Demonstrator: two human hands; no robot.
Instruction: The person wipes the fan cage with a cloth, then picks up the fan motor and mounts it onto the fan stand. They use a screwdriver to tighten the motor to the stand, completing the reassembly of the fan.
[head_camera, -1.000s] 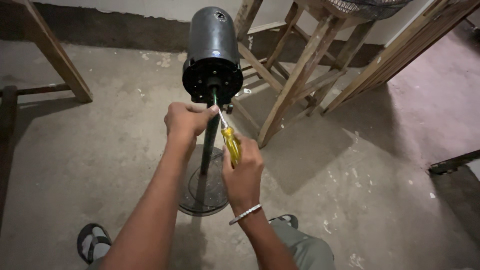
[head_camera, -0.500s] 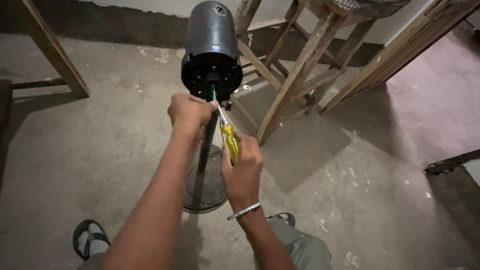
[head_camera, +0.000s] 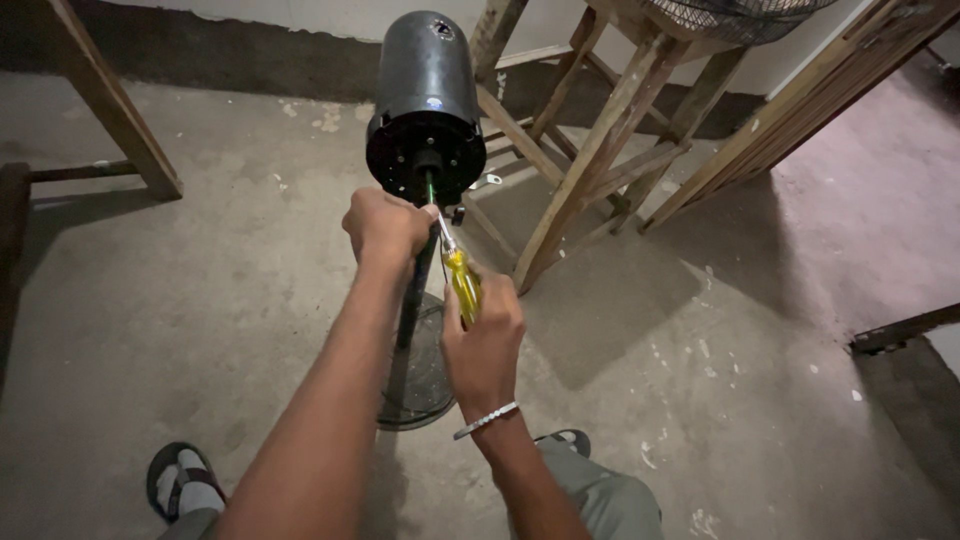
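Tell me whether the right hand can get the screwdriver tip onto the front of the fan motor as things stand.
Probably yes. The right hand holds the yellow screwdriver with its shaft angled up toward the motor face, close below it. The left hand grips beside the shaft, just under the face, and nothing else stands between.

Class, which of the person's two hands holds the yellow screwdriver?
The right hand, with the bracelet, grips the screwdriver; the left hand is closed just under the fan motor.
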